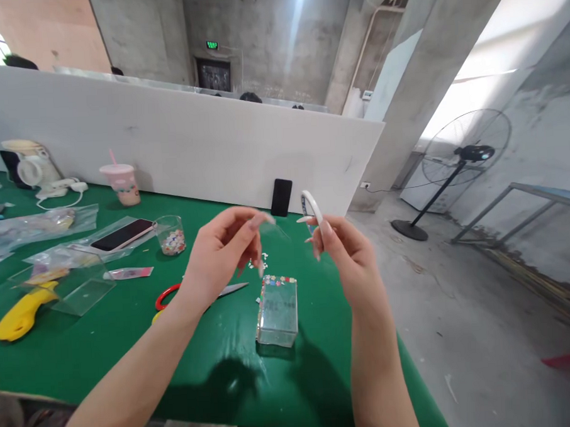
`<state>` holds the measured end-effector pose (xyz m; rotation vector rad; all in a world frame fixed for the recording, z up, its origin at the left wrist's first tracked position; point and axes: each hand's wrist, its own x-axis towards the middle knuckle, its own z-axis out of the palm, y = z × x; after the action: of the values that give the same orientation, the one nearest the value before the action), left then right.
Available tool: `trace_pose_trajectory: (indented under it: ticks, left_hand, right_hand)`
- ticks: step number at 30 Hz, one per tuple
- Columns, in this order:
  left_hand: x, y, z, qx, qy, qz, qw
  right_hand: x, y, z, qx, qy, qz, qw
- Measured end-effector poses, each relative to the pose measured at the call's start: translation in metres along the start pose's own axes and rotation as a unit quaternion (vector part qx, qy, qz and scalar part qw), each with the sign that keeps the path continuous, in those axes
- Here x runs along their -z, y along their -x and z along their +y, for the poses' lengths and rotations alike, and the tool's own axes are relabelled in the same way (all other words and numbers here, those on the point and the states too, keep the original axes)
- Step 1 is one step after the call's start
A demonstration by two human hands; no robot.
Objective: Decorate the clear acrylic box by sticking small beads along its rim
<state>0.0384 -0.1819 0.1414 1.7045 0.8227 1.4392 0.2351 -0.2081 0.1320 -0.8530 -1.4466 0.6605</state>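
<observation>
L hand: grip narrow, thumb & fingertips closed on a thin clear strip, blurred; exact extent can't be told. R hand: white ring pinched at lower edge btwn thumb & fingers, held near-upright; patterned inner side partly seen. Edge hold prob. used so most of rim is left uncovered. Both hands raised above surface, apart, ring & strip held in air, prob. for clear sight of both. Clear box set below & btwn the forearms, touched by neither hand, prob. for easy reach; small coloured pieces seen along its far & L edges. Loose white bits scattered just beyond it. Scissors laid L of box, partly hidden by L forearm, prob. parked within reach. Tumbler w/ small pieces placed farther L, prob. to stop them spreading. Dark phone leant on white partition. Surface green, w/ sheen & hand shadows; at L: pale-edged phone, yellow tool, plastic bags, pink cup. Room: bare concrete walls, lit exit sign, stand fan at R, grey floor w/ debris.
</observation>
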Motion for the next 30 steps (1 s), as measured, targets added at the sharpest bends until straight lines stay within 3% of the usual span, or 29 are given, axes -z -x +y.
trace_pose_trajectory:
  ticks: [2, 4, 10, 16, 20, 23, 25, 27, 30]
  left_hand:
    - [-0.011, -0.005, 0.008, -0.065, 0.033, 0.004, 0.997]
    - [-0.018, -0.004, 0.01, -0.101, 0.037, -0.045, 0.993]
    - [-0.019, 0.005, -0.002, -0.099, 0.019, -0.2, 0.975]
    - [-0.01, 0.001, -0.006, -0.093, 0.005, -0.226, 0.97]
    - [-0.005, 0.006, 0.006, -0.095, 0.068, -0.237, 0.964]
    - [-0.004, 0.017, 0.022, -0.103, 0.111, -0.2, 0.968]
    - [-0.004, 0.021, 0.029, -0.09, 0.121, -0.114, 0.982]
    - [-0.005, 0.018, 0.029, -0.077, 0.125, -0.033, 0.989]
    - [-0.006, 0.006, 0.019, -0.079, 0.132, 0.006, 0.988]
  right_hand:
    - [0.001, 0.004, -0.006, 0.022, 0.023, -0.007, 0.999]
    - [0.002, 0.007, -0.01, 0.022, 0.039, -0.014, 0.999]
    - [0.0, 0.016, -0.006, 0.072, 0.086, -0.019, 0.993]
    - [-0.003, 0.017, 0.001, 0.1, 0.139, 0.029, 0.985]
    - [-0.004, 0.015, 0.001, 0.09, 0.133, 0.046, 0.986]
    - [-0.004, 0.015, -0.001, 0.068, 0.135, 0.042, 0.988]
    - [-0.003, 0.017, -0.005, 0.054, 0.138, 0.027, 0.989]
    - [-0.002, 0.02, -0.01, 0.043, 0.14, 0.004, 0.989]
    - [-0.001, 0.025, -0.02, 0.023, 0.161, -0.048, 0.985]
